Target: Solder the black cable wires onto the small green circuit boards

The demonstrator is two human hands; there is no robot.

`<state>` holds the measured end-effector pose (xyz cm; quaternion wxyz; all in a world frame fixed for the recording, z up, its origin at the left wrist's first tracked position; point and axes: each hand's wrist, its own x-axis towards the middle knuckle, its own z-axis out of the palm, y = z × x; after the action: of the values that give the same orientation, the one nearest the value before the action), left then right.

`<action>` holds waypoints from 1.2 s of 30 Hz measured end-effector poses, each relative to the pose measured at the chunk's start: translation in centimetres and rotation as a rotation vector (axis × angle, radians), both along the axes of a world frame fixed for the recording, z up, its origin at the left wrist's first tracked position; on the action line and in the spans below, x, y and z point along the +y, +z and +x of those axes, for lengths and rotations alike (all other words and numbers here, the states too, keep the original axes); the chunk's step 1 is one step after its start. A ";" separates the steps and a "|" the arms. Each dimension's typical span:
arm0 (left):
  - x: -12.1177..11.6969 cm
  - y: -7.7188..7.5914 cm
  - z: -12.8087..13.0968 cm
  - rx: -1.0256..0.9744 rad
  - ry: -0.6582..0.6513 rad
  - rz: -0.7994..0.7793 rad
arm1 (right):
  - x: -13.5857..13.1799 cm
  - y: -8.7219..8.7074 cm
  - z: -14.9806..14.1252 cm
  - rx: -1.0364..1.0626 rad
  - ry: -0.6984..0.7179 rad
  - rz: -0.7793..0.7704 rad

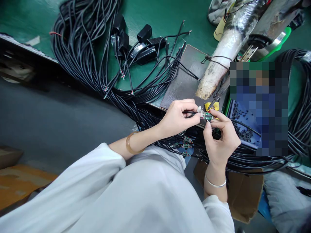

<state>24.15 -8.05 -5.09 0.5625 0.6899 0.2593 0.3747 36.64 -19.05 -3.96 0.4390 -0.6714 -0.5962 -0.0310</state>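
My left hand is closed, pinching a black cable close to its stripped end by thumb and forefinger. My right hand pinches a small green circuit board from the other side, its fingertips at a thin white wire. Fine coloured wires run between the cable end and the board. Just above the board is the tip of a soldering iron, slanting down from the upper right. Behind the fingers lies a yellow piece, perhaps a sponge. The fingertips partly hide the joints.
A dark plate lies on the green table. A thick wrapped tube slants over it. Bundled black cables hang over the edge, near black boxes. Several wired boards hang below. A tray holds small black pieces.
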 end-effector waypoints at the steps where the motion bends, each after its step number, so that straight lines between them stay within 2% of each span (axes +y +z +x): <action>1: 0.0 0.0 0.1 0.008 0.000 -0.012 | 0.0 0.0 0.0 -0.014 0.003 0.002; 6: 0.4 0.4 0.5 0.030 -0.006 -0.041 | 0.3 0.1 0.3 -0.032 0.016 0.026; 12: 0.4 0.5 1.0 0.025 0.049 -0.037 | 0.5 0.2 0.5 -0.019 0.004 -0.011; 19: 0.3 0.5 1.2 0.014 0.097 -0.021 | 0.8 0.4 0.6 -0.052 0.001 0.023; 27: 0.4 0.9 1.2 0.006 0.101 -0.024 | 0.7 1.1 0.4 -0.100 0.004 0.010; 36: 0.6 1.0 0.9 0.077 0.062 -0.029 | 0.5 0.7 0.3 -0.087 -0.007 0.002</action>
<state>25.08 -7.50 -4.10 0.5500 0.6873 0.3076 0.3612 36.93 -18.59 -3.23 0.4134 -0.6710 -0.6124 -0.0622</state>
